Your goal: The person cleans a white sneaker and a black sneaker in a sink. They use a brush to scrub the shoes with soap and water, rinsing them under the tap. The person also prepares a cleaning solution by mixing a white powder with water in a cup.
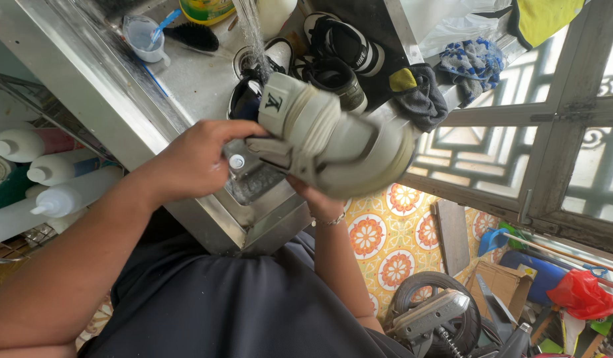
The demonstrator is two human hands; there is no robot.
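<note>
We held the white sneaker [333, 136] with both hands [193, 162] clamped on it over the steel sink [187, 79], apparently mid-rinse, needing the running water [253, 30] next.

Steel sink [121, 106] as landmark: grey-framed window [551, 132] w/ daylight to its right; orange-flower tile floor [386, 245] below; wire rack [28, 106] w/ white bottles [61, 195] to its left.

Dark shoes [336, 63] and a brush [195, 36] crowd the far sink [187, 86]; its near-left floor seems passable.
</note>
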